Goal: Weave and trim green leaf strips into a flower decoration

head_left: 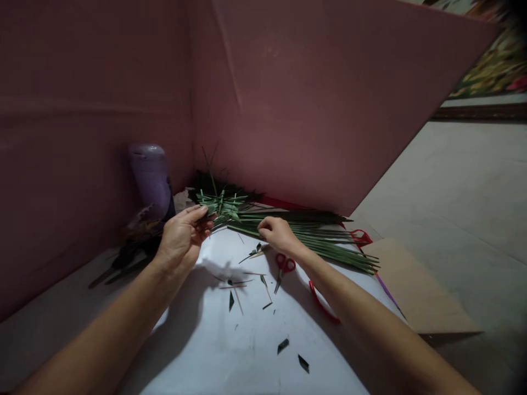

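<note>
My left hand [183,233] pinches a woven leaf figure [222,206] between thumb and fingers, holding it above the white tabletop. The figure is green, with several narrow strips sticking out sideways and thin stalks that seem to rise from it. To its right, my right hand [276,233] is closed, fingers curled and tips together, in front of a bundle of long green leaf strips [329,249]. Whatever those fingertips may hold is too small to make out. Small red-handled scissors [284,266] lie just below the right wrist, blades toward me.
Leaf scraps [282,345] and thin slivers are scattered over the white tabletop [230,362]. A purple container [150,175] stands at the back left, near dark tools. Pink panels [288,109] close off the back and left. Another red handle [361,237] and a brown board [424,291] are right.
</note>
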Tool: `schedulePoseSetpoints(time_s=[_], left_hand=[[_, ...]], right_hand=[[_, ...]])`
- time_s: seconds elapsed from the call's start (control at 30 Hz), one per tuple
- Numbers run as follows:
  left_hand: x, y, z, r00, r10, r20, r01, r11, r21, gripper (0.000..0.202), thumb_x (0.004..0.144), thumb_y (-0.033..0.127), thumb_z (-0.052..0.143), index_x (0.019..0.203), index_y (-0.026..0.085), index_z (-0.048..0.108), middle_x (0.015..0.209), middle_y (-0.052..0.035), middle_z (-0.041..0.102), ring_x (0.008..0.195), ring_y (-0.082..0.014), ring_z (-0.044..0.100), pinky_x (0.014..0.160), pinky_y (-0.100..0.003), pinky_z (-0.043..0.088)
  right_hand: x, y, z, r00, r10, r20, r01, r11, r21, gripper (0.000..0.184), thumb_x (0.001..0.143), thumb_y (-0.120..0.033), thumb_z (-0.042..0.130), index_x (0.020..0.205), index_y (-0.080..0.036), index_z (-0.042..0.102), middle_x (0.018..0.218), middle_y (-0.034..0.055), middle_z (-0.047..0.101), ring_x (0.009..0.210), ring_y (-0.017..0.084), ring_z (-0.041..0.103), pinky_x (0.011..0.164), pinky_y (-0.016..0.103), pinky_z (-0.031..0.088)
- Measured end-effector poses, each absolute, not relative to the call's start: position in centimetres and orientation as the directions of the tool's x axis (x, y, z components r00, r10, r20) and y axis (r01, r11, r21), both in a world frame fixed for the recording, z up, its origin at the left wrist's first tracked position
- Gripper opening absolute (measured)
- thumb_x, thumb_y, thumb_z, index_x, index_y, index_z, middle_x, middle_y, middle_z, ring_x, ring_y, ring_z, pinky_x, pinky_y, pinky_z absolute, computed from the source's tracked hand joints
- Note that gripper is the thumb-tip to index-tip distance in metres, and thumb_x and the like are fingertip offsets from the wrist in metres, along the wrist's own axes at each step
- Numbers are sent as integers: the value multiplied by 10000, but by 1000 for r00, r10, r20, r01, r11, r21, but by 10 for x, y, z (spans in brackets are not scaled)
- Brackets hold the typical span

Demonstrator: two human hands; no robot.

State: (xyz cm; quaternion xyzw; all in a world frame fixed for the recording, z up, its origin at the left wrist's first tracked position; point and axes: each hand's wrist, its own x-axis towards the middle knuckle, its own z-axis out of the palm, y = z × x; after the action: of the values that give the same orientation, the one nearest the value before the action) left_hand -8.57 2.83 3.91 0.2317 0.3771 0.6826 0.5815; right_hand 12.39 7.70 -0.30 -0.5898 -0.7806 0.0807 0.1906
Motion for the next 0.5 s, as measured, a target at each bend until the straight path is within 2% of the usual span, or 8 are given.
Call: schedulePoseSetpoints(time_s=[0.1, 0.23, 0.3, 0.5], left_hand=[[-86, 29, 41, -237, 963, -128, -620, -48, 783, 93, 696, 42, 565, 703, 134, 558, 582, -26, 614, 426, -93, 528, 363, -170, 387], [-87, 30, 40, -241, 963, -122, -620, -56, 782, 95, 698, 45, 565, 696, 140, 557, 582, -25, 613, 428, -91, 529, 359, -163, 384], [-88, 30, 39, -230, 966, -115, -618, -53, 784, 91, 698, 49, 568, 697, 139, 558, 585, -28, 616, 429, -92, 530, 358, -162, 382], [-88, 31, 37, -229, 967, -115, -620, -54, 783, 99, 686, 38, 572, 703, 134, 555, 578, -30, 618, 419, -97, 531, 355, -164, 377]], right_hand=[[100, 73, -7, -316, 934, 168, 885, 354, -301, 225, 761, -93, 489, 847, -190, 672, 899, 45, 700, 855, 168, 618, 732, 223, 410], [74, 69, -9, -360, 926, 116, 902, 377, -212, 227, 752, -71, 484, 861, -140, 670, 928, 136, 679, 879, 246, 611, 721, 288, 409], [66, 68, -10, -377, 921, 101, 903, 389, -184, 236, 755, -51, 464, 853, -124, 666, 944, 159, 667, 885, 255, 608, 717, 295, 404], [71, 69, -7, -399, 912, 92, 887, 409, -212, 203, 711, -60, 504, 822, -139, 654, 903, 108, 680, 852, 210, 608, 674, 243, 401]])
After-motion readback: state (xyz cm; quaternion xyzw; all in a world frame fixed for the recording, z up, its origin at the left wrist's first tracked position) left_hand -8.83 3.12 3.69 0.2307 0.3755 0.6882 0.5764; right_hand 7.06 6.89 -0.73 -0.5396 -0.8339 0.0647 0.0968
